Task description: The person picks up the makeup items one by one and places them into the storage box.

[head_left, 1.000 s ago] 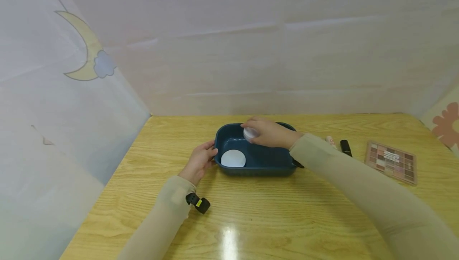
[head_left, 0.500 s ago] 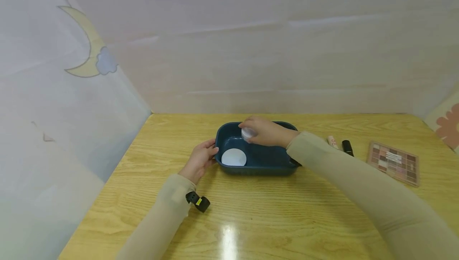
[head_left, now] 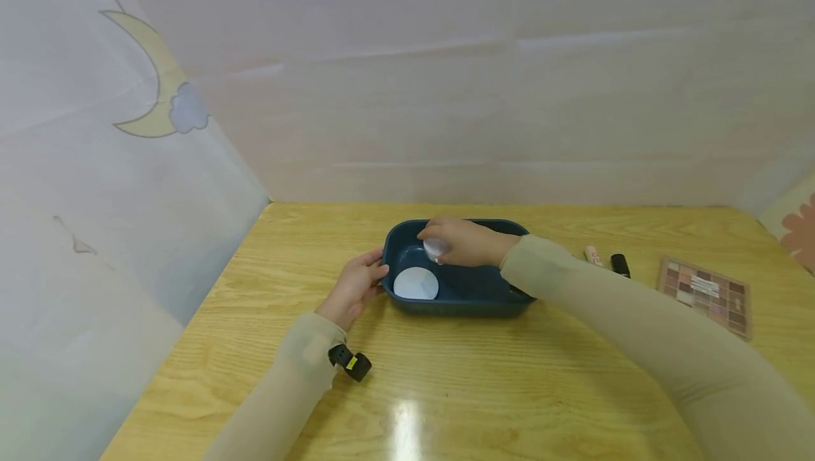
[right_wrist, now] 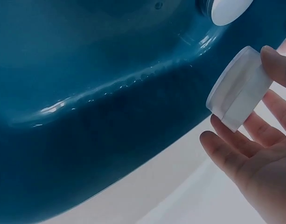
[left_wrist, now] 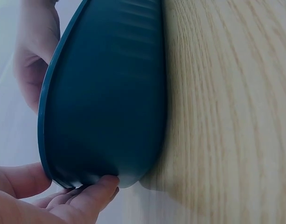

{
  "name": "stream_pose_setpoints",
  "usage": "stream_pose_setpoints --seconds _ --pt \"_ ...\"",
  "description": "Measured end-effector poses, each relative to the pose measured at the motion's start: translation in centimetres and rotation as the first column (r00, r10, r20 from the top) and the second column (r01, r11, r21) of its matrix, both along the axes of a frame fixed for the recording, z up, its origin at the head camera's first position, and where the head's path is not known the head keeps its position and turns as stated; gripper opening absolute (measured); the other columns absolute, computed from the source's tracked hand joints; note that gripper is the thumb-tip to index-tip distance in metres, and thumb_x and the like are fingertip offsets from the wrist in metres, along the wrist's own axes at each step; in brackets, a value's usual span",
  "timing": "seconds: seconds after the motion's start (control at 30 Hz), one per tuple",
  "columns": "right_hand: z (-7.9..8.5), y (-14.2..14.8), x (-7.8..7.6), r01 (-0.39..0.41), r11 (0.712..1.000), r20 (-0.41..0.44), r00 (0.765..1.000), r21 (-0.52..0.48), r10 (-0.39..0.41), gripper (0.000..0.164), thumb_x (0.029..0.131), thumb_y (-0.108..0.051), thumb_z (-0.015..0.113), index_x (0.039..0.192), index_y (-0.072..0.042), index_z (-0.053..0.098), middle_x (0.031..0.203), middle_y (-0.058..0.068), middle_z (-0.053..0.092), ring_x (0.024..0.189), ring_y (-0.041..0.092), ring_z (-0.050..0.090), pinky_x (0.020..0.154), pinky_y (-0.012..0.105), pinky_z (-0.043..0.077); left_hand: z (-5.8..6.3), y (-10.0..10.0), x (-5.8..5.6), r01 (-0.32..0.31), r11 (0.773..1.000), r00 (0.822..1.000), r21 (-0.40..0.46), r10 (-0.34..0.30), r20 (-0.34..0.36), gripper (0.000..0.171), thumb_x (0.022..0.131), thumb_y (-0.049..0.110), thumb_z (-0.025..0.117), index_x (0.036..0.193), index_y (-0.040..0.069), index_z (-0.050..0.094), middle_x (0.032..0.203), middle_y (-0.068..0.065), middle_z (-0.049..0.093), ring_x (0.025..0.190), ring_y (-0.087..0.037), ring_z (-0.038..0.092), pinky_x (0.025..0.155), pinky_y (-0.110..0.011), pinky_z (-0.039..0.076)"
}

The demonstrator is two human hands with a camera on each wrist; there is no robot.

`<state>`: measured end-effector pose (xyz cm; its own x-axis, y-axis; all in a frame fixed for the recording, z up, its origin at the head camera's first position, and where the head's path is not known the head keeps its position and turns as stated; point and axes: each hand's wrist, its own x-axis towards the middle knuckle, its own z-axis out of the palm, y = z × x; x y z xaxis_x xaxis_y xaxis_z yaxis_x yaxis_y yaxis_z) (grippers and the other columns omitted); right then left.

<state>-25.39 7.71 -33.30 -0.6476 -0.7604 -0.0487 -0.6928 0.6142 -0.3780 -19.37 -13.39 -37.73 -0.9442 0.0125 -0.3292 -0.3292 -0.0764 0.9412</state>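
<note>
Pastel backdrop (head_left: 484, 107) behind a wood-grain worktop (head_left: 458, 383), a basin (head_left: 458, 307) held at its left end

Far left, a yellow crescent moon (head_left: 168, 76) and a bluish cloud (head_left: 189, 109) decorate the sheeting. Nearer, a beige left sleeve (head_left: 274, 390) reaches up the worktop, with a small black device (head_left: 359, 367) strapped at the wrist. Beyond it, the left-hand grip (head_left: 355, 286) pinches the dark blue basin at its left end, thumb at the rim and fingers against the outer wall; that hold probably serves to steady it, since the other arm reaches inside.

Within the basin, a round white-topped container (head_left: 416, 283) sits in the near left corner, perhaps tucked there to leave the rest of the floor free. Just beyond, the right-hand grip (head_left: 467, 243) pinches a small clear-sided tub (right_wrist: 238, 88) between thumb and fingers, over the basin's far left part (whether it touches the wall, I cannot tell). Holding it by its edges looks natural for something so squat, and leaves one round face uncovered.

Right of the basin, past the right sleeve (head_left: 592, 298), a pale pink tube (head_left: 593, 255) lies near a black tube (head_left: 620, 265). Farther right, a flat palette (head_left: 704, 297) rests with its colour squares facing up. All three are apart from the basin, seemingly set aside within the right arm's reach. At the far right edge, a reddish flower (head_left: 799, 231) is printed on the sheeting.
</note>
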Motion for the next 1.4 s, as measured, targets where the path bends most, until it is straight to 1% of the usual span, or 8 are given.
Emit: stream_pose_setpoints --seconds 0.13,0.3,0.53,0.67,0.93,1.03,1.3,1.4 --pt "-0.1 -0.4 -0.2 -0.013 0.999 -0.003 1.000 0.035 0.013 0.050 0.089 -0.007 0.071 0.135 0.000 0.054 0.137 0.019 0.050 0.124 0.035 0.048 0.100 0.047 0.043 -0.2 0.0 -0.2 0.008 1.000 1.000 -0.005 -0.008 -0.005 0.046 0.100 -0.005 0.043 0.145 -0.007 0.038 0.147 -0.021 0.041 0.128 -0.034 0.047 0.102 -0.048 0.040" --pt "-0.1 -1.2 -0.4 -0.031 0.998 -0.007 0.999 0.060 0.031 0.050 0.089 -0.007 0.071 0.136 -0.001 0.054 0.139 0.019 0.049 0.128 0.037 0.045 0.103 0.048 0.039 -0.2 -0.2 -0.4 -0.003 1.000 1.000 -0.006 0.003 -0.005 0.045 0.100 -0.005 0.043 0.145 -0.006 0.038 0.147 -0.022 0.041 0.129 -0.034 0.046 0.102 -0.049 0.039" --pt "-0.2 -1.6 -0.5 -0.047 0.996 0.045 0.998 0.080 0.043 0.050 0.088 -0.002 0.069 0.136 0.000 0.054 0.139 0.018 0.048 0.126 0.036 0.045 0.102 0.048 0.039 -0.5 -0.4 -0.5 -0.002 1.000 1.000 -0.027 0.002 -0.005 0.044 0.100 -0.002 0.045 0.144 -0.006 0.041 0.143 -0.022 0.046 0.122 -0.032 0.051 0.098 -0.045 0.043" --pt "-0.5 -1.7 -0.7 -0.069 0.995 0.059 0.996 0.074 0.065 0.049 0.088 0.002 0.067 0.135 0.001 0.054 0.138 0.018 0.050 0.127 0.035 0.046 0.103 0.046 0.039 -0.6 -0.5 -0.7 0.000 0.999 1.000 -0.035 -0.001 -0.022 0.044 0.101 -0.001 0.045 0.144 -0.005 0.041 0.143 -0.021 0.046 0.121 -0.033 0.051 0.095 -0.042 0.044" --pt "-1.5 -2.2 -1.2 -0.104 0.986 0.027 0.994 0.133 0.101 0.051 0.088 0.001 0.069 0.136 -0.001 0.054 0.135 0.014 0.053 0.129 0.033 0.045 0.105 0.044 0.038 -0.5 -0.7 -0.7 -0.004 0.999 1.000 -0.045 0.003 -0.031 0.044 0.101 -0.001 0.045 0.144 -0.005 0.040 0.142 -0.022 0.047 0.119 -0.032 0.053 0.091 -0.039 0.046" --pt "-1.6 -2.3 -1.3 -0.110 0.983 0.007 0.994 0.148 0.110 0.051 0.087 0.001 0.069 0.136 -0.001 0.055 0.134 0.014 0.054 0.128 0.032 0.046 0.104 0.044 0.038 -0.5 -0.7 -0.7 0.004 0.999 1.000 -0.043 -0.006 -0.028 0.044 0.101 -0.001 0.045 0.145 -0.005 0.040 0.142 -0.022 0.047 0.120 -0.032 0.052 0.092 -0.040 0.045" --pt "-1.5 -2.3 -1.6 -0.137 0.978 0.015 0.991 0.155 0.136 0.050 0.087 0.003 0.069 0.135 0.000 0.055 0.133 0.015 0.054 0.127 0.032 0.047 0.104 0.043 0.039 -0.5 -0.6 -0.5 0.011 0.999 1.000 -0.038 -0.012 -0.028 0.045 0.101 -0.001 0.045 0.145 -0.005 0.039 0.142 -0.022 0.047 0.122 -0.033 0.051 0.091 -0.040 0.045" --pt "-1.4 -2.3 -1.8 -0.126 0.978 0.010 0.992 0.166 0.126 0.049 0.086 0.003 0.069 0.134 0.000 0.056 0.132 0.014 0.055 0.125 0.032 0.049 0.103 0.042 0.040 -0.5 -0.5 -0.6 0.012 0.999 1.000 -0.033 -0.013 -0.023 0.045 0.101 0.000 0.046 0.146 -0.004 0.039 0.143 -0.020 0.047 0.123 -0.032 0.051 0.093 -0.041 0.044"
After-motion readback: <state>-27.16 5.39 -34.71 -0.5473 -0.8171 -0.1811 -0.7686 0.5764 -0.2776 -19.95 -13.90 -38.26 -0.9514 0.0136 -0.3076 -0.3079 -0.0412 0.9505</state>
